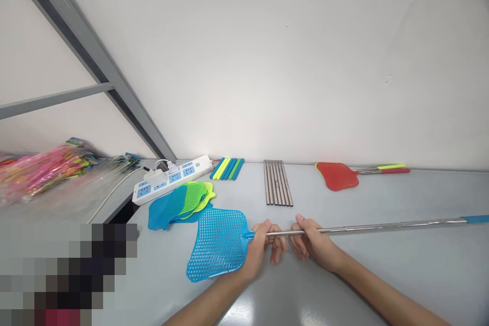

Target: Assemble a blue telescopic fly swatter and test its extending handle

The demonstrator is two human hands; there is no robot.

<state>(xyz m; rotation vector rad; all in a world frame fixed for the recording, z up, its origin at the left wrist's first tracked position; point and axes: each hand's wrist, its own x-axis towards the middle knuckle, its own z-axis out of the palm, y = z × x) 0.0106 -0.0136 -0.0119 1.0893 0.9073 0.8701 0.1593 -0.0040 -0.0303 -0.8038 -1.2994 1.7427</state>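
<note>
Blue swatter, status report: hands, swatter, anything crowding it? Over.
Left hand gripping at the neck, right hand farther along. Blue swatter rod extended, handle at right edge. Loose mesh heads just beyond.

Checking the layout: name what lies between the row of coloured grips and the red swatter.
Head view: metal tubes lie between the grips and red swatter.

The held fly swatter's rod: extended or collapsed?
Extended: the telescopic rod shows stepped sections, running long from blue mesh head to blue grip.

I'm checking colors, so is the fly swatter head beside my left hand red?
No, the fly swatter head beside your left hand is blue.
</note>
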